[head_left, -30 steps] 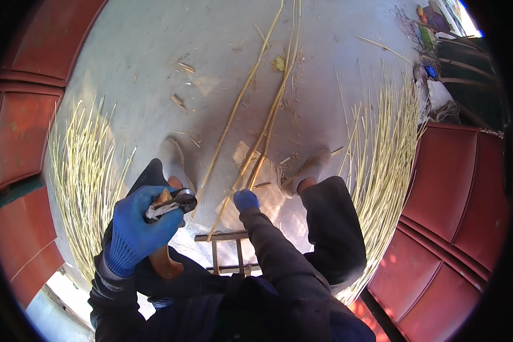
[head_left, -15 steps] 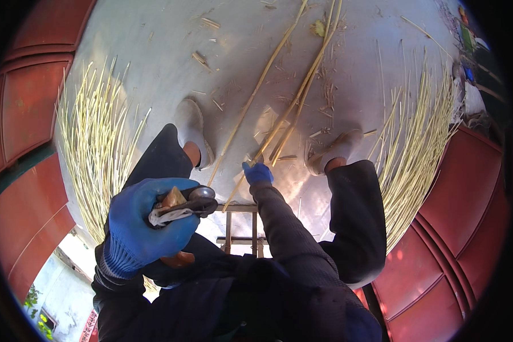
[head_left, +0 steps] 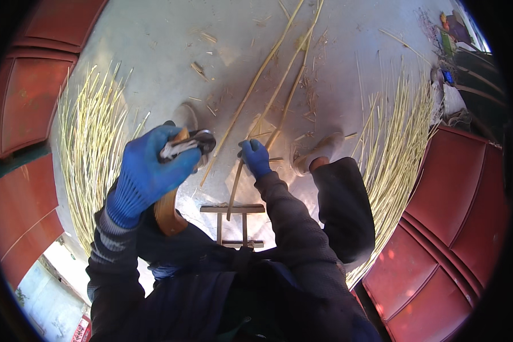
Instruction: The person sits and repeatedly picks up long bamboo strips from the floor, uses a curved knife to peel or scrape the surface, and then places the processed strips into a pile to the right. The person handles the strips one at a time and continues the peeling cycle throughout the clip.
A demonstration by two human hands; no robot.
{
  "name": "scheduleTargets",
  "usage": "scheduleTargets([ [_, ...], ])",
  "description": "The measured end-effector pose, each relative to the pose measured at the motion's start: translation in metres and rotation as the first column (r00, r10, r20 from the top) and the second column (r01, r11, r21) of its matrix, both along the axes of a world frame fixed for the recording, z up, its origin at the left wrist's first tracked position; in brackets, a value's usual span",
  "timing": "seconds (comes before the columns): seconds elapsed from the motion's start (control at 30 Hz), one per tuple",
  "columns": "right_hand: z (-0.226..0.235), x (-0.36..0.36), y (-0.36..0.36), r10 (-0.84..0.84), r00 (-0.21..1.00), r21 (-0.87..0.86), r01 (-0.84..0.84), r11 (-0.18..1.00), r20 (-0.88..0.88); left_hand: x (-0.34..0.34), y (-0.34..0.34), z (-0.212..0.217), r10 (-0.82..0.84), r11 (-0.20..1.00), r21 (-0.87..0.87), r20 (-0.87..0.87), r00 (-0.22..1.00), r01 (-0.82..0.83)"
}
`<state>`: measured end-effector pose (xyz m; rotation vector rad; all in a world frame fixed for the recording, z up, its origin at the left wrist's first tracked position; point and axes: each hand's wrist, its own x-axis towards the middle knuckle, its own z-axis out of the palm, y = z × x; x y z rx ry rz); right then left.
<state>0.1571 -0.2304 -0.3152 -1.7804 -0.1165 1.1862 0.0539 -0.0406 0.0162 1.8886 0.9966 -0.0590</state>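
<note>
Open grey concrete floor (head_left: 171,40) lies ahead at upper left, crossed only by scattered chips; long pale bamboo canes (head_left: 279,85) slant across the middle; fanned heaps of thin yellow-green splints (head_left: 88,154) hem the left, another pile (head_left: 396,137) the right; a small wooden frame stool (head_left: 233,225) stands between the knees; red panelled doors (head_left: 23,102) wall both sides.

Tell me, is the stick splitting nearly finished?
Not yet, I'd guess. Done: thin strips lie fanned out on both sides. In hand: the right hand grips a long cane and the left hand holds a knife. Left: more long canes wait on the floor.
</note>
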Motion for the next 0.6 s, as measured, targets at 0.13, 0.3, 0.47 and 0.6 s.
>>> scheduleTargets([
  [0.13,0.102,0.032,0.005,-0.112,0.993,0.287,0.099,0.953,0.030,-0.003,0.002,-0.006,-0.005,0.999,0.034,0.104,0.995,0.001],
  [0.3,0.217,0.051,-0.007,-0.150,0.984,0.415,0.095,0.905,0.100,-0.024,-0.027,0.005,-0.127,0.991,-0.018,0.182,0.975,0.132],
  [0.47,0.300,0.058,-0.015,-0.232,0.948,0.558,0.074,0.826,0.218,-0.084,-0.101,0.037,-0.193,0.844,-0.427,0.323,0.927,0.325],
  [0.6,0.352,0.058,-0.012,-0.323,0.903,0.643,0.070,0.762,0.283,-0.115,-0.143,0.049,-0.384,0.881,-0.201,0.221,0.896,0.428],
])
